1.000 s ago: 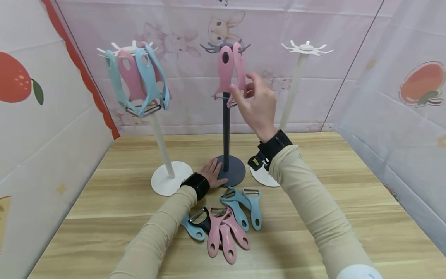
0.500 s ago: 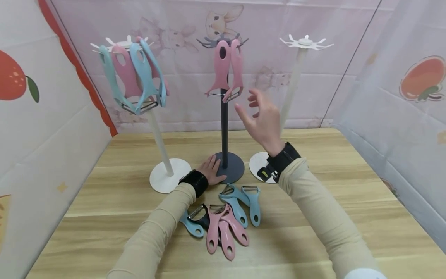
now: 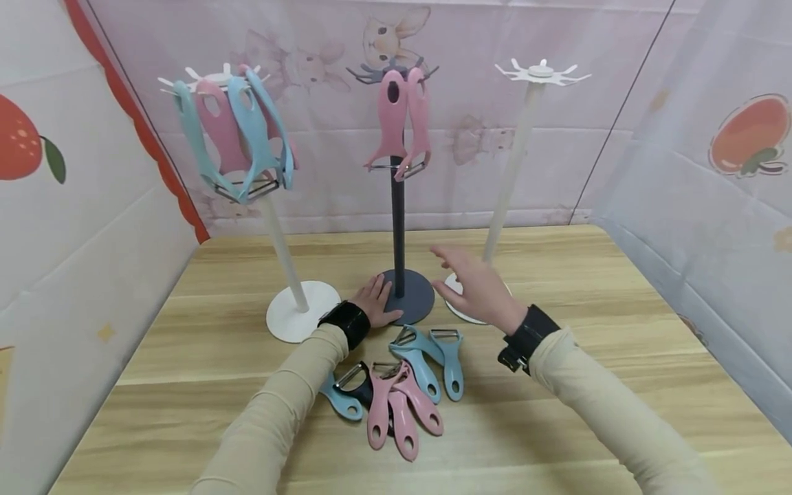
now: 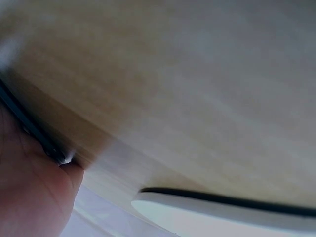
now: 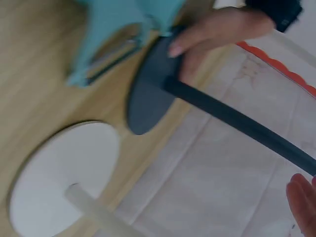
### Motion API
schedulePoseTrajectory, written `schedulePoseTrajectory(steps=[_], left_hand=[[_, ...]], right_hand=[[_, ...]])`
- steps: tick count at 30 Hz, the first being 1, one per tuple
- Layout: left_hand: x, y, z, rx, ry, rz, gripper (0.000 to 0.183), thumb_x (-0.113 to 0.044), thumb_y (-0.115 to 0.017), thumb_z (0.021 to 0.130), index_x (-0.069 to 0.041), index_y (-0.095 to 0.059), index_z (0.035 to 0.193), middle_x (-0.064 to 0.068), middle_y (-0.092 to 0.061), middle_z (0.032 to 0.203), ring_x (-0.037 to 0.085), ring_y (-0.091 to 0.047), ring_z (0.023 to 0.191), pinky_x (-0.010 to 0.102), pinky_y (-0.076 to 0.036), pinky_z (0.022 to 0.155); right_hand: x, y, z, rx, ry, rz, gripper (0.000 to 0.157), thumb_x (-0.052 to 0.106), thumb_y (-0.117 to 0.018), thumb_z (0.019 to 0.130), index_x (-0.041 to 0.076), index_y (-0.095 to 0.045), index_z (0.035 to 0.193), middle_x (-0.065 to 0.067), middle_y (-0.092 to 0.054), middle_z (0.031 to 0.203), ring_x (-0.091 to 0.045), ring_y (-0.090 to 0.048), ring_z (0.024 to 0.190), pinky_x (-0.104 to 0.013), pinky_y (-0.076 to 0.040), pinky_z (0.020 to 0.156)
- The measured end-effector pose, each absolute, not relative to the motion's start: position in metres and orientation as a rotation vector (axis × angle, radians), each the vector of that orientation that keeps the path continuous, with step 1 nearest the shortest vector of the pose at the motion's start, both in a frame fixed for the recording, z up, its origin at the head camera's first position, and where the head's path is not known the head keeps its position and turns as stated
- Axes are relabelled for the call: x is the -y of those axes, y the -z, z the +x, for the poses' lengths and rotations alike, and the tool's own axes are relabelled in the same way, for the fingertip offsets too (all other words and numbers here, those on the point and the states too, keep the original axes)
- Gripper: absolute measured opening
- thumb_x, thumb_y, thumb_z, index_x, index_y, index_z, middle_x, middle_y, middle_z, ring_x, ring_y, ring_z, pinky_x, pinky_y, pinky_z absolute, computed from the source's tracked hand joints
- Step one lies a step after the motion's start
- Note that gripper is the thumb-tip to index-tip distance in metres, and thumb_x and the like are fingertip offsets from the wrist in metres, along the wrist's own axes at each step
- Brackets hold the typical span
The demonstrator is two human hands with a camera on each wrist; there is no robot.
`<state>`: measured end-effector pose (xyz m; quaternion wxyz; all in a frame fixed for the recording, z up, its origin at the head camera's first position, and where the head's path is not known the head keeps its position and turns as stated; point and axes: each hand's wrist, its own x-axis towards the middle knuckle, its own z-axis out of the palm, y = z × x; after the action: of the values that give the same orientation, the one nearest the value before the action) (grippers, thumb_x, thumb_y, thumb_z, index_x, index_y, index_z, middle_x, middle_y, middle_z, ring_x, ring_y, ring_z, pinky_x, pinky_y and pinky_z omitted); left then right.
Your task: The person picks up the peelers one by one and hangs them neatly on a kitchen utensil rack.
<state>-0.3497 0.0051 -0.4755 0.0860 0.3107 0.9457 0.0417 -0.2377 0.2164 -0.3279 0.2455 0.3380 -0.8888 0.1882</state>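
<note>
Blue, pink and black peelers (image 3: 403, 416) are lying heaped on the table (image 3: 185, 371). Beyond, the left hand (image 3: 372, 303) is resting straight-fingered on the dark base (image 3: 416, 295); the right hand (image 3: 480, 287) is hovering before the right white stand (image 3: 511, 165), thumb and fingers standing apart. Two pink peelers (image 3: 392, 118) are hanging from the dark stand (image 3: 398, 220), other peelers (image 3: 251, 134) from the left white stand (image 3: 287, 320).

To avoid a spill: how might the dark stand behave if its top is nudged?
The dark stand may tip before sliding, being tall and slender. Its pink peelers hang on the near side, perhaps biasing it that way. The left hand on its base probably steadies it.
</note>
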Motion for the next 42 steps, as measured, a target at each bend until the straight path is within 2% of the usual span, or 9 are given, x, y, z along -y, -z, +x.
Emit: schedulePoseTrajectory(steps=[6,12,15,19,25,42], left_hand=[[-0.005,0.474,-0.348,-2.807,-0.130,0.902,0.076,-0.051,-0.041,0.091,0.000,-0.021,0.143,0.021,-0.013,0.149,0.032,-0.010,0.137,0.041,-0.018,0.107],[-0.005,0.471,-0.346,-2.792,-0.141,0.896,0.076,-0.051,-0.041,0.091,0.000,-0.021,0.143,0.021,-0.013,0.149,0.032,-0.010,0.137,0.041,-0.018,0.107],[-0.005,0.472,-0.347,-2.783,-0.138,0.883,0.076,-0.052,-0.040,0.091,-0.001,-0.019,0.144,0.020,-0.010,0.149,0.031,-0.007,0.137,0.040,-0.016,0.108],[-0.006,0.474,-0.349,-2.762,-0.143,0.866,0.077,-0.053,-0.038,0.092,-0.003,-0.015,0.145,0.017,-0.005,0.151,0.029,-0.003,0.138,0.040,-0.013,0.109],[-0.006,0.474,-0.348,-2.757,-0.180,0.850,0.076,-0.052,-0.039,0.092,-0.003,-0.015,0.145,0.017,-0.005,0.151,0.029,-0.002,0.138,0.040,-0.012,0.109],[-0.007,0.472,-0.347,-2.759,-0.166,0.826,0.076,-0.052,-0.039,0.092,-0.004,-0.014,0.145,0.016,-0.005,0.151,0.028,-0.002,0.138,0.039,-0.011,0.109]], right_hand=[[-0.231,0.354,-0.230,2.632,-0.303,1.032,0.057,0.010,-0.068,0.079,0.001,-0.044,0.130,-0.017,-0.051,0.124,-0.029,-0.057,0.102,-0.039,-0.051,0.073],[-0.237,0.387,-0.223,2.634,0.153,1.377,0.054,0.002,-0.070,0.071,0.008,-0.054,0.122,-0.014,-0.051,0.127,-0.028,-0.050,0.113,-0.039,-0.048,0.082],[-0.239,0.400,-0.220,2.530,0.391,1.494,0.053,0.003,-0.072,0.071,0.010,-0.057,0.121,-0.011,-0.052,0.127,-0.026,-0.048,0.116,-0.038,-0.045,0.086],[-0.241,0.410,-0.218,2.441,0.508,1.515,0.050,0.004,-0.070,0.073,0.011,-0.058,0.121,-0.007,-0.053,0.127,-0.023,-0.047,0.118,-0.037,-0.043,0.089],[-0.242,0.416,-0.220,2.304,0.635,1.529,0.041,0.010,-0.065,0.080,0.010,-0.058,0.120,-0.006,-0.056,0.123,-0.020,-0.050,0.114,-0.033,-0.044,0.087],[-0.255,0.413,-0.222,2.195,0.516,1.693,0.031,0.006,-0.065,0.077,0.011,-0.062,0.108,-0.005,-0.063,0.110,-0.018,-0.059,0.101,-0.028,-0.048,0.083]])
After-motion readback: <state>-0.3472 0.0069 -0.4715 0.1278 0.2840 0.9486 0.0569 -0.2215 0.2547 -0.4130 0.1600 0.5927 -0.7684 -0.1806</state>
